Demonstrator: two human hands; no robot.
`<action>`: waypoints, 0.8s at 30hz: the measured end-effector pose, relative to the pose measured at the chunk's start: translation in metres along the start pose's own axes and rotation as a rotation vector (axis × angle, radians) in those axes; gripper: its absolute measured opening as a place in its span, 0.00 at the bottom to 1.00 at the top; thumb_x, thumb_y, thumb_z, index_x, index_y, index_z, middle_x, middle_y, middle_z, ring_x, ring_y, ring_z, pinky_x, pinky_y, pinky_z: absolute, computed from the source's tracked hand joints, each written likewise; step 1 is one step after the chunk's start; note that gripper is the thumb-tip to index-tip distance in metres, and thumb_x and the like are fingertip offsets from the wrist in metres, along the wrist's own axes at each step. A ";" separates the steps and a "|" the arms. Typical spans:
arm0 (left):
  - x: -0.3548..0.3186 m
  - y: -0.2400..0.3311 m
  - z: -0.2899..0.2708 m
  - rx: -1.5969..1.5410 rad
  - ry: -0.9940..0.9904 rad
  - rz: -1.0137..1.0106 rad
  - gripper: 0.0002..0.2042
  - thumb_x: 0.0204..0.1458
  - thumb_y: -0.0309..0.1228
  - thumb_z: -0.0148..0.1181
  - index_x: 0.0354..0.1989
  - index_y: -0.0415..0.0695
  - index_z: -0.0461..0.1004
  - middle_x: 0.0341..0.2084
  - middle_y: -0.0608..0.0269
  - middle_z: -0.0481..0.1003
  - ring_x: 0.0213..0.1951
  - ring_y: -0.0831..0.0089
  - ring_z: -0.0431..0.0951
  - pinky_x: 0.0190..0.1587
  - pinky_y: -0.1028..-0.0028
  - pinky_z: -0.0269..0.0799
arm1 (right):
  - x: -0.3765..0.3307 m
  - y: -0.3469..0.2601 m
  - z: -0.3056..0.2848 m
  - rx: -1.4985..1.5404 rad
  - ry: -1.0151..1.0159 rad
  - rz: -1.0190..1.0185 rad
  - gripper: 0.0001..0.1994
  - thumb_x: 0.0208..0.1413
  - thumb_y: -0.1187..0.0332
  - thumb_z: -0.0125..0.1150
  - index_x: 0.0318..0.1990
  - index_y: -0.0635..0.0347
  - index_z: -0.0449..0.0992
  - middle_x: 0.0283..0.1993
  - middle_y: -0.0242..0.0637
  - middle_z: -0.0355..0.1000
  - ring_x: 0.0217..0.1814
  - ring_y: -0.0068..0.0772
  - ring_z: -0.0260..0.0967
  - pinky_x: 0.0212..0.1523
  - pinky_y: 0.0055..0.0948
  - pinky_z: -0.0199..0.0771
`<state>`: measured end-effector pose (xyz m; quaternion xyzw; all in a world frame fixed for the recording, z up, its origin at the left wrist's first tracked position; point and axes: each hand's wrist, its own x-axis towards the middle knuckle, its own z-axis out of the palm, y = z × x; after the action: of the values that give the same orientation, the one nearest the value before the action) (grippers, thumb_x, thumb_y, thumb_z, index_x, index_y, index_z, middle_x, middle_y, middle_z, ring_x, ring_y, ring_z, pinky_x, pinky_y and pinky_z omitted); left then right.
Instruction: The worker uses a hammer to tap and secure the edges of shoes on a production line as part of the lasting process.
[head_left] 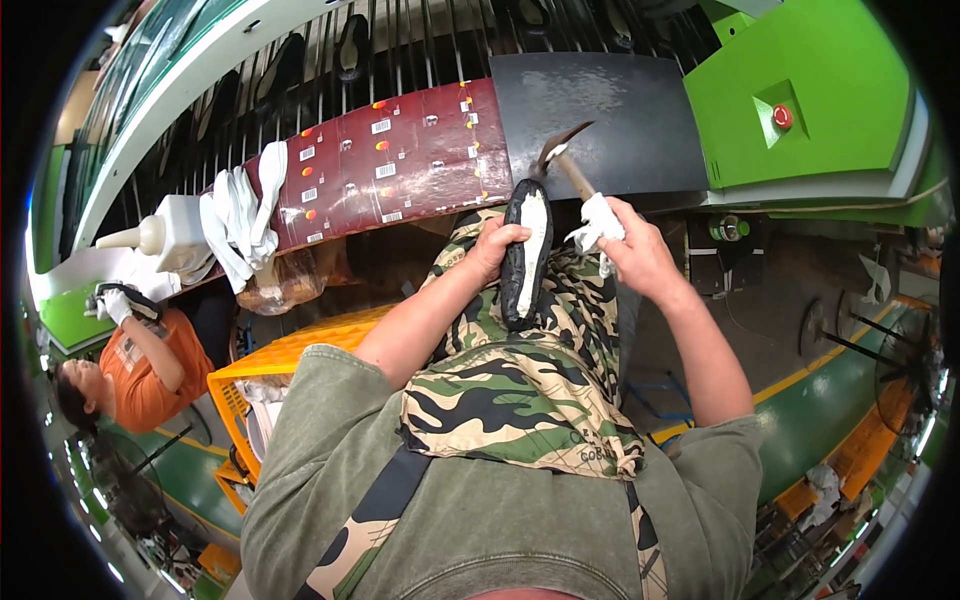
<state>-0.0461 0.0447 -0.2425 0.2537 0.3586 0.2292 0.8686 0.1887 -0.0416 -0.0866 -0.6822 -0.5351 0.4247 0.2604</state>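
My left hand [493, 246] is closed around the side of a black shoe upper [514, 262] with a long white sole area [534, 250] facing up. The shoe stands lengthwise over my camouflage apron [520, 400], its far end close to the bench edge. In my right hand [640, 252] is a hammer [574, 176] with a wooden handle, its grip wrapped in white cloth [600, 222]. The hammer's dark curved head is just beyond the far end of the shoe; whether they touch, I cannot tell.
A dark grey mat [600, 115] and a maroon board [390, 150] cover the bench front, before rollers carrying black shoes. White insole-shaped pieces [240, 220] and a white bottle [178, 235] lie left. A green housing [810, 110] stands right, a yellow crate [228, 385] left. A co-worker [155, 365] handles a dark shoe.
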 end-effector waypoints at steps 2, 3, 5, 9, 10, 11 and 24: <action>0.001 0.002 0.001 0.020 0.006 -0.004 0.15 0.46 0.31 0.61 0.41 0.36 0.76 0.28 0.59 0.79 0.26 0.70 0.79 0.31 0.71 0.77 | -0.010 -0.006 0.027 -0.047 0.233 -0.025 0.31 0.57 0.71 0.56 0.69 0.58 0.57 0.38 0.53 0.77 0.40 0.53 0.79 0.41 0.44 0.76; 0.000 0.003 0.002 0.024 0.014 -0.012 0.14 0.46 0.30 0.60 0.41 0.35 0.76 0.28 0.59 0.79 0.25 0.70 0.79 0.31 0.71 0.77 | -0.014 -0.004 0.032 -0.233 0.122 0.063 0.31 0.57 0.71 0.56 0.69 0.59 0.57 0.39 0.53 0.77 0.40 0.55 0.78 0.42 0.43 0.77; -0.001 0.001 0.004 0.020 0.015 -0.003 0.14 0.46 0.30 0.60 0.41 0.35 0.77 0.28 0.58 0.79 0.25 0.70 0.79 0.31 0.71 0.77 | -0.017 0.003 0.036 -0.485 -0.036 0.091 0.31 0.57 0.73 0.56 0.69 0.60 0.56 0.40 0.54 0.78 0.40 0.59 0.78 0.43 0.43 0.77; -0.003 0.003 0.005 0.024 0.031 -0.033 0.14 0.46 0.30 0.61 0.40 0.35 0.76 0.28 0.57 0.79 0.25 0.69 0.79 0.31 0.71 0.78 | -0.034 -0.036 0.031 -0.097 0.333 -0.289 0.30 0.55 0.75 0.56 0.67 0.61 0.58 0.36 0.57 0.76 0.37 0.62 0.76 0.39 0.51 0.75; -0.004 0.004 0.005 0.020 0.033 -0.029 0.14 0.46 0.30 0.61 0.40 0.35 0.76 0.28 0.57 0.79 0.25 0.69 0.79 0.31 0.71 0.78 | -0.036 -0.026 0.039 -0.099 0.329 -0.293 0.30 0.55 0.75 0.56 0.67 0.61 0.58 0.36 0.57 0.76 0.37 0.62 0.76 0.39 0.51 0.75; -0.004 0.005 0.008 0.022 0.024 -0.018 0.14 0.46 0.30 0.61 0.40 0.35 0.76 0.28 0.57 0.79 0.25 0.69 0.79 0.31 0.71 0.78 | -0.041 -0.006 0.051 -0.162 0.339 -0.247 0.30 0.55 0.76 0.56 0.67 0.61 0.58 0.38 0.55 0.77 0.38 0.58 0.78 0.40 0.46 0.77; 0.003 -0.001 0.001 0.040 0.086 -0.023 0.14 0.45 0.29 0.61 0.38 0.33 0.76 0.27 0.57 0.78 0.25 0.67 0.80 0.30 0.69 0.78 | -0.028 -0.016 0.039 -0.522 -0.025 -0.069 0.32 0.52 0.76 0.57 0.67 0.62 0.58 0.41 0.57 0.77 0.39 0.61 0.77 0.40 0.51 0.76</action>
<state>-0.0435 0.0448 -0.2441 0.2569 0.4033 0.2225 0.8496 0.1447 -0.0680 -0.0849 -0.7025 -0.6525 0.2715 0.0835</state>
